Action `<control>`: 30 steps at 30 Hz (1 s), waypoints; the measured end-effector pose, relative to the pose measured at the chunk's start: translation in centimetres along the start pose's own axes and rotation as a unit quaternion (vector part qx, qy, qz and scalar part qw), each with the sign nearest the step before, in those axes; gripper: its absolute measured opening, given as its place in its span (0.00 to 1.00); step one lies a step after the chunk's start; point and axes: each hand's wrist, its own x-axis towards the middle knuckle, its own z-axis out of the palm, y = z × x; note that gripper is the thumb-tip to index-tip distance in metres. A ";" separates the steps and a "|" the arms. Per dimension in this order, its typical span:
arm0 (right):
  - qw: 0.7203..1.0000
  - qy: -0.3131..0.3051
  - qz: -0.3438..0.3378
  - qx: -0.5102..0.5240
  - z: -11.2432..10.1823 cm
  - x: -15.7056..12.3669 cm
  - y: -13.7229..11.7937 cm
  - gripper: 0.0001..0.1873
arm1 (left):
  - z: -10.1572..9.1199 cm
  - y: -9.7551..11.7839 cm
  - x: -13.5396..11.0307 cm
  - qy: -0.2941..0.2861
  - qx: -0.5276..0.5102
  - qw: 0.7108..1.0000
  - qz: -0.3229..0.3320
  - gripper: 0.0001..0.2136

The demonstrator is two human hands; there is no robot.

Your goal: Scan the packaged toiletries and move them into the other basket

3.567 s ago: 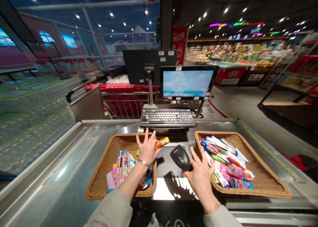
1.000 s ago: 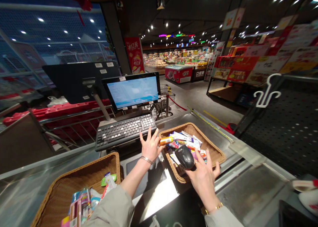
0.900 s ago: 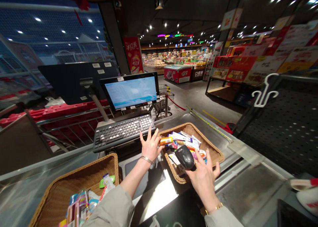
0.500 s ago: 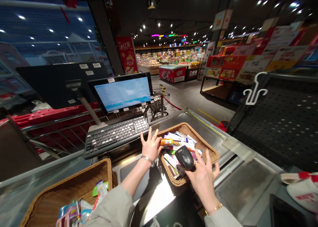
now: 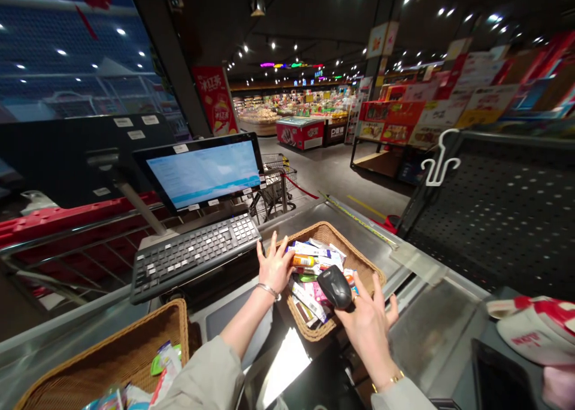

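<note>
My left hand (image 5: 275,269) is over the left rim of a wicker basket (image 5: 366,255), some fingers raised. Its thumb side pinches the end of a small orange tube-shaped package (image 5: 303,260). In my right hand (image 5: 369,323) is a black handheld barcode scanner (image 5: 335,287), its head above the basket and angled toward the orange package. The other fingers of this hand are spread, and the scanner's grip is hidden. Several small packets (image 5: 309,302) lie jumbled in the basket beneath both hands.
A second wicker basket (image 5: 103,353) with several packaged goods is at lower left, partly behind my sleeve. A keyboard (image 5: 195,251) and lit monitor (image 5: 206,172) stand left. On the right are a metal counter (image 5: 424,326), a dark tablet-like slab (image 5: 501,374) and a black perforated panel (image 5: 494,212).
The camera view has turned slightly right, so the surroundings sit farther left. Both hands keep nearly the same pose, with the scanner and orange package still held over the basket.
</note>
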 end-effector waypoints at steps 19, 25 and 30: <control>1.000 0.000 0.016 -0.007 -0.2 0.2 -0.3 0.15 | -0.2 1.5 -0.7 -0.009 -0.020 1.000 -0.019 0.18; 1.000 -0.008 -0.012 0.021 -0.1 0.5 -2.2 0.16 | -2.2 0.0 -2.3 0.001 0.035 0.997 -0.067 0.23; 0.999 -0.012 -0.039 0.034 0.6 0.2 -3.9 0.16 | -4.0 -1.4 -4.2 -0.003 0.063 0.992 -0.111 0.24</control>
